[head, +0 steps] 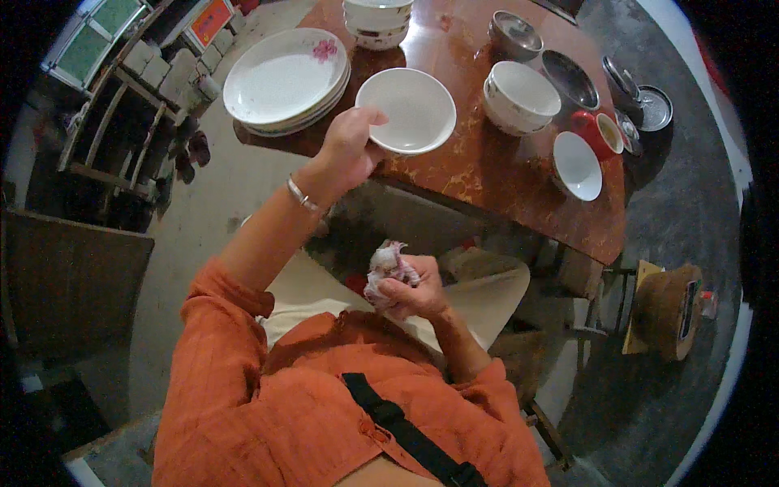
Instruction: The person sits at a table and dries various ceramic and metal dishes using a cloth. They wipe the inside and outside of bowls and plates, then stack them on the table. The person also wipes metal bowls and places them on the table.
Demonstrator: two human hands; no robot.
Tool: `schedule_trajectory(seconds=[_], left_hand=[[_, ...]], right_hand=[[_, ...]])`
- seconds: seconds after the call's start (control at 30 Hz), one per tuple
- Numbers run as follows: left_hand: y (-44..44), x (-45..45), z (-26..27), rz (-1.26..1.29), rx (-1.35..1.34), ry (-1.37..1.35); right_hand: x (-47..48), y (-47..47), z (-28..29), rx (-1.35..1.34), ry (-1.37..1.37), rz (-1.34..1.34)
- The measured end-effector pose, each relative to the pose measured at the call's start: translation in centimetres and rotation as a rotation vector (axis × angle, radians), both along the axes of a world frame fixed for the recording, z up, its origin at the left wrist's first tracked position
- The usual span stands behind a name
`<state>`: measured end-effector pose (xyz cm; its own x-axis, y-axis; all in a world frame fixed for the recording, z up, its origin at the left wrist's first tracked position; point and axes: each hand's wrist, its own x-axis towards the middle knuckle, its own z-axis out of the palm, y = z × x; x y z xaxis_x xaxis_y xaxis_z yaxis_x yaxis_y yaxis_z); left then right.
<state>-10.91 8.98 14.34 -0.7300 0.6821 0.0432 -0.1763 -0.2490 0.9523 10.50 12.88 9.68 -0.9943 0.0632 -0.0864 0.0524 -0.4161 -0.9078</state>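
My left hand [353, 146] grips the near left rim of a white bowl [409, 112], thumb inside it, at the front edge of the brown table [450, 158]. A crumpled cloth [388, 274], white with reddish marks, is bunched in my right hand [417, 289] above my lap. Left of the held bowl lies a stack of white oval plates [286, 76], the top one bearing a pink flower. Behind the bowl rises a stack of patterned bowls [377, 27]. Two nested white bowls [517, 100] stand to its right.
Farther right on the table are a metal bowl [516, 35], a dark metal dish [571, 79], a red mug [599, 134] and a tilted white bowl [578, 165]. A round wooden stool [666, 310] stands at the right. A wooden frame [115, 128] is at the left.
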Motion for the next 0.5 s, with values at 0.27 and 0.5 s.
schedule_trajectory(seconds=[0.27,0.5], left_hand=[[6.7,-6.8,-1.7,0.083,-0.129,-0.391],[6.9,-6.4,-0.9,0.111,-0.189,-0.472]], right_hand=[[-0.7,-0.9,-6.1,-0.027,0.022,-0.100],[-0.7,-0.2,-5.8,-0.038,-0.048,-0.165]])
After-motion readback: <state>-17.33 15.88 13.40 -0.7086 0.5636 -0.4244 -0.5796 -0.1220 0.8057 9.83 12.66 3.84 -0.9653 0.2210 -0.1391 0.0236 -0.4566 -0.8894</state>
